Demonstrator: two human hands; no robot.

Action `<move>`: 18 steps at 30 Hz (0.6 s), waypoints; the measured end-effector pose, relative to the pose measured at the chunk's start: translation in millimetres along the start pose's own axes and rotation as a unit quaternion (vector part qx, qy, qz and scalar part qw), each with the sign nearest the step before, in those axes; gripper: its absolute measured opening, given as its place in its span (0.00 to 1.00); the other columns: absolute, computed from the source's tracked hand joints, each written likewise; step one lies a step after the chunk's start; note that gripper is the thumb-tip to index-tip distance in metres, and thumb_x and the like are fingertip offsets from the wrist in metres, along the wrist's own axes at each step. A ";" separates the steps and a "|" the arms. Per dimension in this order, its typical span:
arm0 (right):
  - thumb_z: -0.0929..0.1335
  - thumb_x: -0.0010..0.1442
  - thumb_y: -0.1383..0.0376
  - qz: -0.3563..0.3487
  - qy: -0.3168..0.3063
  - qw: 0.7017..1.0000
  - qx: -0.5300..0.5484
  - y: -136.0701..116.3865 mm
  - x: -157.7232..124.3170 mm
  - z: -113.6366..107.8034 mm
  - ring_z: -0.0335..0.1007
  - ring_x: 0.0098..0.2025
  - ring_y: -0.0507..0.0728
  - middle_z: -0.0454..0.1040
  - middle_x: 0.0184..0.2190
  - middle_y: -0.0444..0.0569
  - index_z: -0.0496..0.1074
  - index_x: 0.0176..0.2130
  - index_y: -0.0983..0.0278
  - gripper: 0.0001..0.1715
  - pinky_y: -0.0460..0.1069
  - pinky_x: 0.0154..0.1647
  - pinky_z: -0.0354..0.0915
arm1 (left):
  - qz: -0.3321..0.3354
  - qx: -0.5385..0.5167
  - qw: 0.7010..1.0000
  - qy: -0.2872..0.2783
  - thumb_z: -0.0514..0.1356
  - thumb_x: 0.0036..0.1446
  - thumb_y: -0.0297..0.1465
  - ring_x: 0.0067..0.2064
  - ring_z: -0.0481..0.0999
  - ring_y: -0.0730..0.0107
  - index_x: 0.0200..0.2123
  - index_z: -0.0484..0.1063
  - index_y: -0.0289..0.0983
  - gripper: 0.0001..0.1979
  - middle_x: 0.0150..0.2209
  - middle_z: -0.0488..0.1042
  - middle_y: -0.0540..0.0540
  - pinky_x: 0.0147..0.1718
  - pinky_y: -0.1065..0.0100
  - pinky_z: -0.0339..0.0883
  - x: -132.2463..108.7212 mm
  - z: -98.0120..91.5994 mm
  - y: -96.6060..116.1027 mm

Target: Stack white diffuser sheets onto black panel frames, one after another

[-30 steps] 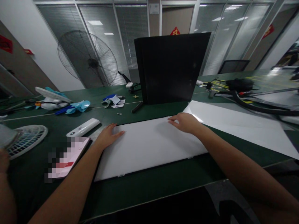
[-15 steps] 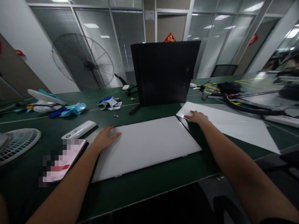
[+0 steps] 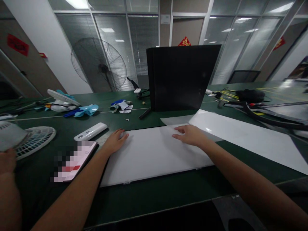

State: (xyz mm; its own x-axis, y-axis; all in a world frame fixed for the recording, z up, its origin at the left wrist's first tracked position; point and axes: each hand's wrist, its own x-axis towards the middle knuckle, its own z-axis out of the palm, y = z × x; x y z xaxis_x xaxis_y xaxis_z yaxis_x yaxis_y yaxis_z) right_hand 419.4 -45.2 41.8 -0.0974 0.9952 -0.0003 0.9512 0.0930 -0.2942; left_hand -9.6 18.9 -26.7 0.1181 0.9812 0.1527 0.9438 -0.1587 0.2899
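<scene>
A flat white rectangular panel (image 3: pixel 146 157) with a thin dark frame lies on the green table. At its far left corner my left hand (image 3: pixel 116 141) holds the edge, thumb on the white surface and fingers curled at the side. Above the panel's right part, my right hand (image 3: pixel 189 134) pinches a thin translucent sheet (image 3: pixel 174 121). That sheet lies partly over the panel's far right corner and partly under my right wrist. To the right is a larger glossy white sheet (image 3: pixel 247 139), apart from my fingers.
Beyond the panel stands a big black box-like object (image 3: pixel 180 77). Left are a white handheld device (image 3: pixel 91 131), a blurred-out phone (image 3: pixel 77 163) and a white fan (image 3: pixel 36 141), with another person's hand (image 3: pixel 8 162) on it. Black cables (image 3: pixel 260 112) lie at right.
My right hand has moved left from beyond the panel's right corner to over the panel, bringing the translucent sheet with it. My left hand stays on the edge. Another hand appears at left.
</scene>
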 end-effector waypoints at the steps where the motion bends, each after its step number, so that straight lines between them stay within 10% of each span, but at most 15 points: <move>1: 0.68 0.62 0.33 -0.038 -0.026 0.999 0.019 -15.9 -9.6 3.5 0.78 0.56 0.72 0.80 0.58 0.57 0.76 0.65 0.57 0.45 0.65 0.59 0.71 | 0.000 0.000 1.000 0.000 0.46 0.66 0.56 0.71 0.67 0.48 0.65 0.72 0.31 0.41 0.69 0.69 0.33 0.71 0.53 0.57 0.1 0.2 -0.2; 8: 0.67 0.69 0.40 -0.370 -0.182 0.874 0.258 -53.7 -42.6 11.1 0.53 0.77 0.62 0.50 0.78 0.47 0.56 0.77 0.52 0.46 0.60 0.73 0.58 | 0.007 0.001 1.000 0.001 0.45 0.68 0.54 0.70 0.68 0.48 0.66 0.71 0.31 0.40 0.70 0.69 0.34 0.71 0.54 0.57 1.4 1.9 -2.6; 13: 0.62 0.73 0.41 -0.215 0.016 0.976 -0.019 -8.3 -6.8 20.9 0.47 0.78 0.70 0.54 0.76 0.58 0.61 0.75 0.62 0.43 0.68 0.77 0.46 | 0.009 -0.005 1.000 -0.001 0.45 0.68 0.55 0.70 0.68 0.47 0.66 0.71 0.29 0.41 0.69 0.70 0.33 0.71 0.52 0.56 1.6 2.6 -2.0; 18: 0.56 0.72 0.37 -0.143 -0.016 0.978 -0.150 3.7 0.9 24.1 0.65 0.69 0.75 0.65 0.71 0.62 0.69 0.70 0.64 0.46 0.69 0.67 0.63 | 0.009 -0.008 1.000 0.000 0.45 0.67 0.54 0.71 0.67 0.47 0.65 0.71 0.28 0.41 0.69 0.69 0.32 0.71 0.52 0.56 2.1 2.3 -1.2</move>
State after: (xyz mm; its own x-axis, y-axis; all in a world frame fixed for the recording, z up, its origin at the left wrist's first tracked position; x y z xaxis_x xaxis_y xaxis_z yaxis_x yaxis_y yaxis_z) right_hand 415.8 -44.7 17.8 -0.3771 0.9261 0.0100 0.9262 0.3770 0.0069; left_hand -9.7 21.5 -28.8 0.1349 0.9782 0.1579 0.9365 -0.1779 0.3022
